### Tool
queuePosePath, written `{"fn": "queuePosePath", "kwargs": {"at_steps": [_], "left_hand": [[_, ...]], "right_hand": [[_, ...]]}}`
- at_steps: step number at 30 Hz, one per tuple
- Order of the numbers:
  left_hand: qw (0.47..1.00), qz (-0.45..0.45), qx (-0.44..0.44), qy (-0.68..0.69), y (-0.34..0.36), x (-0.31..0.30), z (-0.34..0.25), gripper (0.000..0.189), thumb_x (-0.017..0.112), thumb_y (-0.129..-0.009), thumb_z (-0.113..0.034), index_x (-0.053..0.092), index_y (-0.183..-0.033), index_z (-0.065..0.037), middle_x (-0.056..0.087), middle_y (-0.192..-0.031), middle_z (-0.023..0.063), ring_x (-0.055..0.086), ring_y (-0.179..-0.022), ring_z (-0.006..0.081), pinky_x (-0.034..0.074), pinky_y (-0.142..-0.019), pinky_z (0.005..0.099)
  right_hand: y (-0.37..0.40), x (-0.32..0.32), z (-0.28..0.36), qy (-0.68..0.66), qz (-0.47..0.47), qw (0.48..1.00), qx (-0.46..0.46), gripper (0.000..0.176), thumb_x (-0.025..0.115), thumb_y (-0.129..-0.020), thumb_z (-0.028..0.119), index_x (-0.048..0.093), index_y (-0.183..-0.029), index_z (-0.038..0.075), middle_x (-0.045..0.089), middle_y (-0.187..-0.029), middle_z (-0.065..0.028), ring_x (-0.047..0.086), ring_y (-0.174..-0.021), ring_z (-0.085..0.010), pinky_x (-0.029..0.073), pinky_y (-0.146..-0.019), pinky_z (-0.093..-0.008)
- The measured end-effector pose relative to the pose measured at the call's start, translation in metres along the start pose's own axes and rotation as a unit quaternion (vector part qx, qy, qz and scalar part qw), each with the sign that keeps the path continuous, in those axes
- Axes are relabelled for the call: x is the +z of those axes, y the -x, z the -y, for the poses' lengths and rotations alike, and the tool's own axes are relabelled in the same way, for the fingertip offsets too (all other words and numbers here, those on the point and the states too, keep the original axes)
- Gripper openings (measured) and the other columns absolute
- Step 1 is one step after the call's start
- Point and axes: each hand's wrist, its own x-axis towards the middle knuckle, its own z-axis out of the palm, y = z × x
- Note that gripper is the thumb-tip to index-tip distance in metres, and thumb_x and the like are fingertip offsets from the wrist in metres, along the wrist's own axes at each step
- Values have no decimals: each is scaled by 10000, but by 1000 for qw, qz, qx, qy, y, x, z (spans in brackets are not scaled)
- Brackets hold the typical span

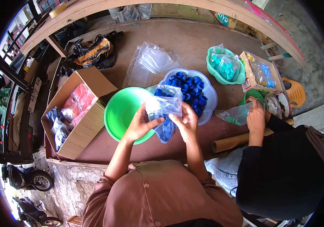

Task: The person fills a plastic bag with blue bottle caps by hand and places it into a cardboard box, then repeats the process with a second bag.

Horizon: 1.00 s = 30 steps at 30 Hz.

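Observation:
Between my two hands is a clear plastic bag [164,106] with blue caps showing in its lower part. My left hand [141,125] grips its left side, thumb pressed across the front. On the right side, my right hand [186,122] pinches the plastic between thumb and fingers. A green bowl [112,113] sits behind and left of the bag, partly covered by my left hand. Just beyond my right hand stands a light blue basket [212,92] heaped with blue caps [196,89]. Flat clear bags [152,60] lie farther back on the table.
At left, a cardboard box [80,132] holds bagged pink and dark blue pieces. A turquoise basket [241,77] and a carton [248,81] of bagged pieces stand back right. A co-worker's hand [256,117] holds a bag of green pieces near a cardboard tube [226,144].

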Motion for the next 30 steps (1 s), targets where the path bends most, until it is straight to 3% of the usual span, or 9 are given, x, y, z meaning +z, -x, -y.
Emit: {"fn": "queuePosePath", "kwargs": {"at_steps": [2,6,8,11,15,19,23,26,30], "left_hand": [[996,-6,74,-54,-1,1,0,625,698,-716,3,356,-1240,-6,496,-1158,96,491,-1071,182,378,-947,328],[998,-21,65,-10,-1,2,0,659,704,-693,28,345,-1246,2,493,-1158,103,493,-1069,199,370,-953,336],[983,-29,170,-67,-1,4,0,627,693,-718,-15,356,-1247,1,505,-1154,103,494,-1065,190,379,-937,324],[976,-14,133,-171,-12,-3,4,502,642,-774,-52,414,-1218,6,548,-1112,94,512,-1034,166,395,-908,301],[995,26,59,-69,-42,-3,19,328,552,-823,-8,498,-1146,12,603,-1030,67,550,-962,140,415,-881,282],[999,48,11,-6,-59,7,34,294,549,-816,13,508,-1106,-5,600,-1026,60,556,-954,133,422,-878,276],[996,67,-44,-41,-68,25,40,477,632,-742,36,440,-1176,-13,583,-1043,54,548,-979,142,420,-891,284],[997,46,-18,-57,-78,26,61,502,618,-730,54,452,-1196,-34,576,-1070,37,538,-996,129,411,-909,293],[997,49,54,-22,-71,29,70,497,574,-709,121,475,-1165,-50,563,-1055,13,524,-989,114,414,-880,275]], "right_hand": [[1,1,0,7,-1,1000,0,448,622,-761,-57,455,-1178,-48,564,-1086,-118,550,-996,-162,428,-868,-286],[2,5,-3,-28,-11,1000,-1,458,622,-757,-64,447,-1180,-40,562,-1087,-114,543,-1005,-160,421,-883,-287],[2,7,-6,-39,-11,999,-19,458,621,-757,-67,446,-1178,-37,562,-1087,-112,541,-1009,-159,418,-887,-287],[8,4,-17,-27,-42,999,-14,423,627,-756,-67,473,-1148,-39,571,-1072,-110,552,-993,-155,431,-877,-282],[12,-4,-20,4,-99,995,15,355,626,-766,-60,513,-1102,-54,598,-1033,-105,587,-932,-148,463,-839,-264],[9,-19,-22,19,-131,991,16,314,618,-777,-49,531,-1079,-56,609,-997,-97,588,-912,-135,469,-810,-249],[8,-40,-42,55,-186,981,30,221,589,-799,-32,558,-1017,-53,618,-947,-83,585,-872,-111,465,-753,-225],[4,-48,-51,69,-202,977,13,196,569,-801,-31,554,-996,-50,617,-936,-77,584,-847,-107,460,-733,-224],[9,-53,-57,115,-156,979,-57,314,568,-774,-61,505,-1081,-61,593,-986,-101,582,-908,-145,468,-786,-267]]}}
